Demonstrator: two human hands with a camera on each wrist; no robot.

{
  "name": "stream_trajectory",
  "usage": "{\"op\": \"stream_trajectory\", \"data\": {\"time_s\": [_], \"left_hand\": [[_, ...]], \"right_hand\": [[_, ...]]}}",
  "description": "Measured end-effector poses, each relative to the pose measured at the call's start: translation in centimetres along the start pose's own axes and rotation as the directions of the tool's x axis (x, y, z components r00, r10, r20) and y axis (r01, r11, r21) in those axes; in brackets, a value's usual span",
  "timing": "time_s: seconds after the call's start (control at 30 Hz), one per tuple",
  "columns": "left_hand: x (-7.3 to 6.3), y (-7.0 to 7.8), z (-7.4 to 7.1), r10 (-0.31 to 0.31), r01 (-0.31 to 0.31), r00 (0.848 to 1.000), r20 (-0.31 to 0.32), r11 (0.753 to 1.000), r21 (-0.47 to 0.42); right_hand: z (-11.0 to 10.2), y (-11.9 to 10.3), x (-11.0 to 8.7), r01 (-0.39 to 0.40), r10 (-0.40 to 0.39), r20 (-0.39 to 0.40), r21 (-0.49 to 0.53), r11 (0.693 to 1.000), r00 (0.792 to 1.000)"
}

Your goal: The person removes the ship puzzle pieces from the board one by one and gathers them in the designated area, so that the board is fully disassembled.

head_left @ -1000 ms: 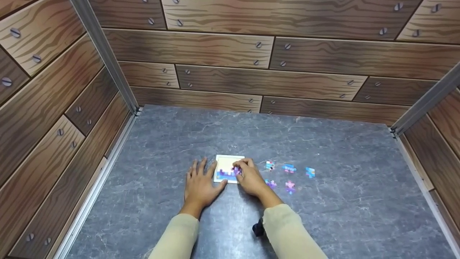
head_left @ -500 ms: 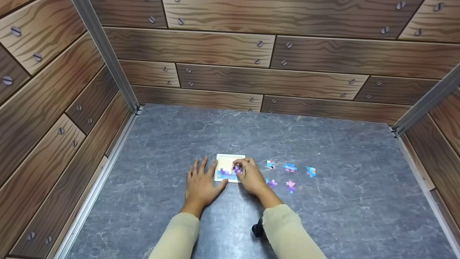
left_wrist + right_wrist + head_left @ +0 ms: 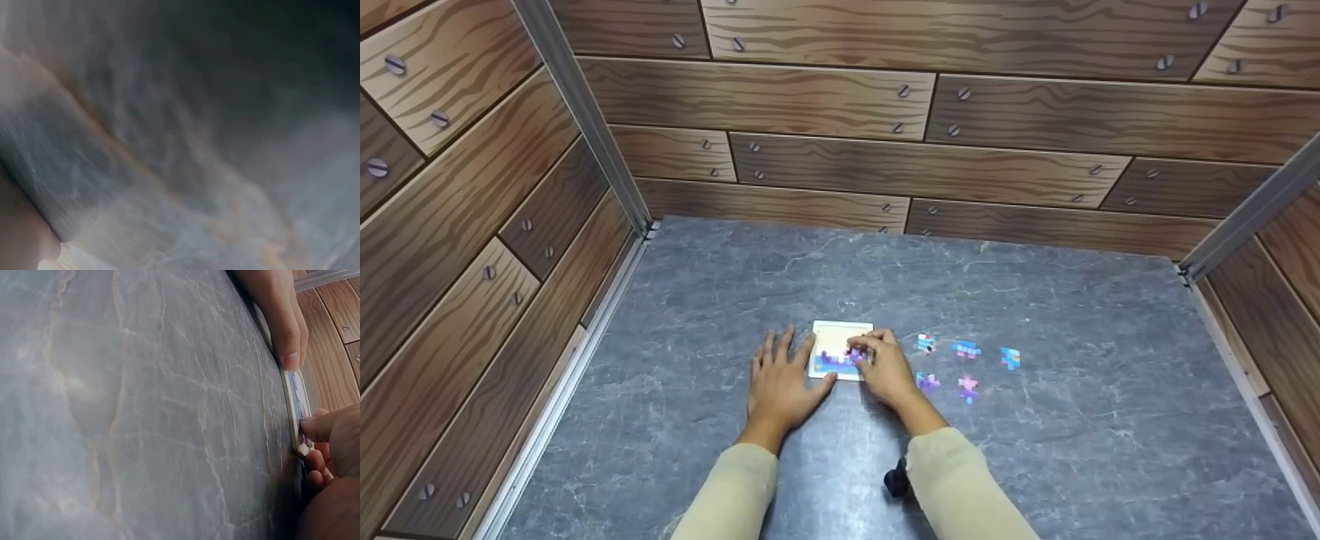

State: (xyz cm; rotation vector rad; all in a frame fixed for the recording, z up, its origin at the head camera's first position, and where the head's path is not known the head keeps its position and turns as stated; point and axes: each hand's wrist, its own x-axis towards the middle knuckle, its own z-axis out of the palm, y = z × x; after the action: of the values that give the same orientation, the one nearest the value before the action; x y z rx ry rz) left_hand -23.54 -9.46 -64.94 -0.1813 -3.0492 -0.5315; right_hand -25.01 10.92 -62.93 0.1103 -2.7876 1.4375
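Observation:
A small white-rimmed puzzle tray (image 3: pixel 844 325) lies on the grey marbled table, its lower part filled with blue and purple pieces and its upper part bare cream. My left hand (image 3: pixel 781 390) lies spread at its left side, the thumb touching the near edge; the right wrist view also shows that thumb (image 3: pixel 290 354) on the rim. With thumb and fingers my right hand (image 3: pixel 889 375) pinches a purple puzzle piece (image 3: pixel 854 353) at the tray's right side. The fingers partly hide the piece, and I cannot tell whether it sits fully flat.
Several loose pieces lie right of the tray, among them a blue-pink piece (image 3: pixel 966 349), a blue-yellow piece (image 3: pixel 1010 358) and a pink-purple piece (image 3: pixel 967 388). A black object (image 3: pixel 896 478) shows beside the right sleeve. Wood-patterned walls (image 3: pixel 840 161) enclose the table. The left wrist view is mostly blurred.
The view shifts slightly. My right fingers stay on the purple puzzle piece with only tiny movement, and my left hand keeps its place by the tray.

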Motion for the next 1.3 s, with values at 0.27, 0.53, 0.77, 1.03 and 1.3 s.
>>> {"op": "stream_trajectory", "data": {"time_s": [0.27,0.53,0.77,1.03,1.3], "left_hand": [[0.16,-0.05,0.43,-0.005,0.005,1.0,-0.003,1.0,0.01],[0.02,-0.2,0.45,0.001,-0.001,1.0,0.001,1.0,-0.002],[0.11,-0.21,0.48,-0.001,0.001,1.0,0.002,1.0,0.0],[0.3,-0.21,0.57,-0.003,0.003,1.0,-0.02,1.0,0.004],[0.27,-0.14,0.49,-0.001,0.001,1.0,-0.007,1.0,0.009]], "right_hand": [[-0.26,0.39,0.0,0.018,-0.018,0.009,-0.017,1.0,1.0],[-0.33,0.45,-0.1,0.031,-0.031,0.0,-0.019,0.999,1.0],[-0.47,0.42,-0.09,0.025,-0.025,-0.018,-0.014,1.0,1.0],[-0.48,0.39,-0.08,0.014,-0.014,-0.057,-0.004,1.0,0.998],[-0.72,0.91,-0.2,0.029,-0.026,-0.082,0.04,0.999,0.996]]}}
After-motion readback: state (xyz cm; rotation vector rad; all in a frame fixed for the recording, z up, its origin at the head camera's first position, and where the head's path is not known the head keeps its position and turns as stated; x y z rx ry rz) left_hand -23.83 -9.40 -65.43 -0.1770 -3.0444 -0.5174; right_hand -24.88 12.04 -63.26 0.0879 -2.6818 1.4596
